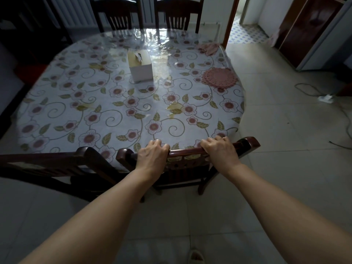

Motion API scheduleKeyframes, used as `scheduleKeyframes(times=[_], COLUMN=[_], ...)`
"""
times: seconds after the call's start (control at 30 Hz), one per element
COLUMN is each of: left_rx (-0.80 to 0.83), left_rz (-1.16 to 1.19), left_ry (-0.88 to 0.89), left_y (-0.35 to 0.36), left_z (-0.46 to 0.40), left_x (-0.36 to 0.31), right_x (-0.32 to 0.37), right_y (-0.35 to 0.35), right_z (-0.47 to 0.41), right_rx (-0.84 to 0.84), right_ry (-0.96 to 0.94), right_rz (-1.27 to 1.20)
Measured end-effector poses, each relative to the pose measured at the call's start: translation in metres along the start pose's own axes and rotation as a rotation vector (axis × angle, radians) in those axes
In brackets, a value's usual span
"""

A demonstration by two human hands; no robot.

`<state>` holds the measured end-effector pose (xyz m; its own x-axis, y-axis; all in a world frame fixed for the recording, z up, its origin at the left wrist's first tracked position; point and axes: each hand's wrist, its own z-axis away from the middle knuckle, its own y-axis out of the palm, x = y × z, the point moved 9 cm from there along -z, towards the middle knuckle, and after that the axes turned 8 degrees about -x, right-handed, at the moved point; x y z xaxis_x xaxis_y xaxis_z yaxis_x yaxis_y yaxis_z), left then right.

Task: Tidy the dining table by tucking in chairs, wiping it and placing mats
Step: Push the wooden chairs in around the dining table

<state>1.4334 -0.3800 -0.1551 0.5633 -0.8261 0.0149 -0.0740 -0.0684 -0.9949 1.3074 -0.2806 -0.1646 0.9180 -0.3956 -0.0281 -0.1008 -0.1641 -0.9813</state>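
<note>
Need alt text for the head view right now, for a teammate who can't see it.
Both hands, left hand and right hand, grip the top rail of a dark wooden chair at the near edge of a floral-covered table. On it sit a tissue box, stacked pink mats and a pink cloth.

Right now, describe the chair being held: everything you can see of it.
The chair is dark reddish-brown, glossy wood by its look, with a curved top rail ending in rounded corners and a carved backrest below. It stands upright on the tiled floor at the near edge of the table, its back against that edge. The left hand and right hand both grip the top rail.
</note>
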Motion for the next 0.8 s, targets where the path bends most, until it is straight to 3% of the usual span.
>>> scheduleKeyframes(times=[0.37,0.53,0.8], left_rx=[-0.002,0.015,0.068], left_rz=[-0.017,0.035,0.079], left_ry=[-0.007,-0.029,-0.057], left_y=[0.002,0.005,0.003], left_z=[-0.001,0.003,0.007], left_x=[-0.008,-0.009,-0.013], right_x=[-0.005,-0.009,-0.010], right_y=[-0.011,-0.003,-0.004], right_z=[0.003,0.008,0.019], right_rx=[-0.113,0.061,0.138], right_ry=[0.076,0.109,0.132], right_rz=[0.045,-0.053,-0.090])
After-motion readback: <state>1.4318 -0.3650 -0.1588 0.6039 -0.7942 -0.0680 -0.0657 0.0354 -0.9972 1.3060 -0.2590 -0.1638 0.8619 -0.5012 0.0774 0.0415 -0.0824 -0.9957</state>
